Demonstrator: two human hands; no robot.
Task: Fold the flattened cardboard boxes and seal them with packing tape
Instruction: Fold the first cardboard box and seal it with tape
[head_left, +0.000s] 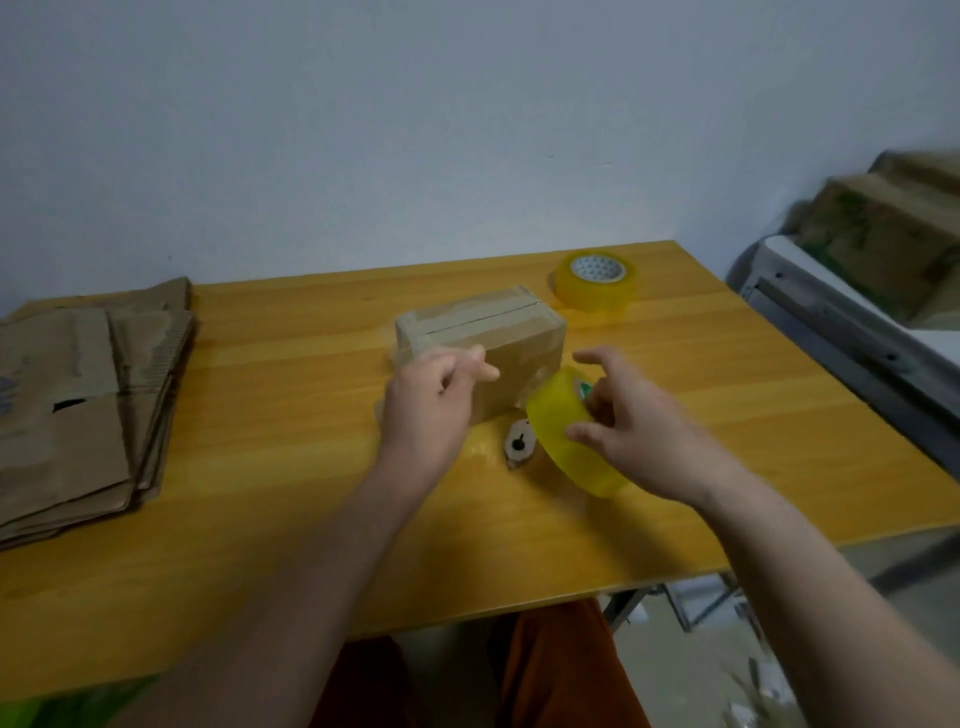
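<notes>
Box (480, 332) folded, top seam taped, sitting mid-table (291, 395). Left hand (434, 402) against box's near face, fingers curled, seemingly pinching a clear tape strip; hard to confirm through blur. Right hand (631, 426) gripping yellow roll (563, 431) just right of box, thumb and fingers curled around rim, roll tilted. Small cardboard piece (519, 442) on table beside roll. Spare roll (595, 280) flat behind box. Flat boxes (78, 400) stacked far left.

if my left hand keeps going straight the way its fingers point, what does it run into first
Most likely the folded cardboard box. The left hand points up and right at its near face, fingertips seemingly already there; depth is unclear.
</notes>
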